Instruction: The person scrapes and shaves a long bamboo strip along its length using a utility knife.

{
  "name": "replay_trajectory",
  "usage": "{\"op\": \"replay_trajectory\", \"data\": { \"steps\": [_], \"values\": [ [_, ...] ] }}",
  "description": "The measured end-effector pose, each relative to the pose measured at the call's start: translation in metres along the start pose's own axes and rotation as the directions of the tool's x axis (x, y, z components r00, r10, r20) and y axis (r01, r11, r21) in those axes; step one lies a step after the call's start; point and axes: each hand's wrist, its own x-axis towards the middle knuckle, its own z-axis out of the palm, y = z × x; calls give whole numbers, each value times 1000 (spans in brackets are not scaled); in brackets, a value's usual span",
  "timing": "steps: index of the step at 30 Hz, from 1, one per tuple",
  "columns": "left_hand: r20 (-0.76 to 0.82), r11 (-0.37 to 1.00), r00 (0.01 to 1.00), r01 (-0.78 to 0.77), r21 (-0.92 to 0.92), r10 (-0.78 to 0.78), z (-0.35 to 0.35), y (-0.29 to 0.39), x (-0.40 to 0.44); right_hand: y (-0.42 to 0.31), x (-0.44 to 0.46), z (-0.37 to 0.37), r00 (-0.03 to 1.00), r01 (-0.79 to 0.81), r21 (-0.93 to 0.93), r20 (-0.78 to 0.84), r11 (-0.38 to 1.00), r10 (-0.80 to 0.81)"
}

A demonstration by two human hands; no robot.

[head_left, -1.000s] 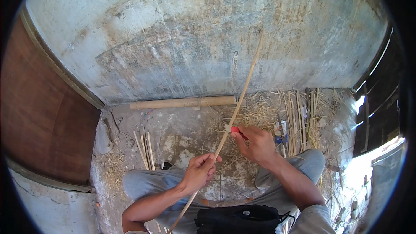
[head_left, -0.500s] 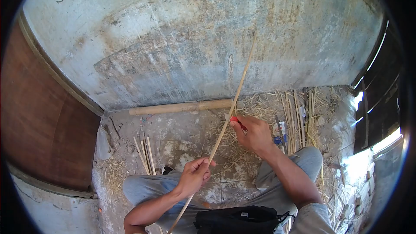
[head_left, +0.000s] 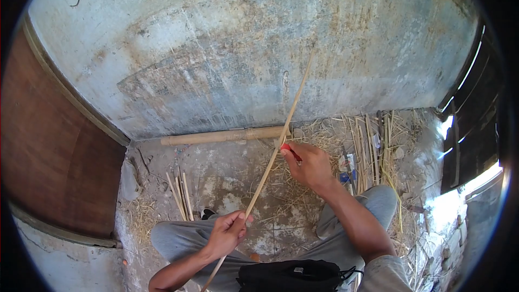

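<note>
A long, thin bamboo strip (head_left: 265,176) slants from beside my lap up in front of the wall. My left hand (head_left: 227,232) is closed around its lower part, above my left leg. Farther up the strip, my right hand (head_left: 309,166) grips a small knife with a red handle (head_left: 292,151). The knife's short blade (head_left: 277,144) lies against the strip; the rest of the handle is hidden in my fingers. On my lap rests a black bag (head_left: 292,277).
A thick bamboo pole (head_left: 216,137) lies along the wall's foot. Several cut strips (head_left: 181,197) stand by my left knee. More strips (head_left: 370,148) and shavings (head_left: 319,132) lie to the right. A brown door panel (head_left: 59,140) is at left.
Both hands and the bamboo strip have shifted slightly left, my left hand also a little lower. The strip's far tip sits lower against the wall. The knife stays against the strip.
</note>
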Motion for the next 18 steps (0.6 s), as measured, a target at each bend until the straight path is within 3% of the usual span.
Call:
{"op": "replay_trajectory", "data": {
  "steps": [7,18],
  "values": [
    [-15,999,1000,-3,40,3,-21,-10,-47,-8,-3,3,1000,-1,11,13,1000,0],
    [-42,992,991,126,-11,-127,-35,-40,-96,3,2,5,998,-38,-32,42,999,39]
  ]
}}
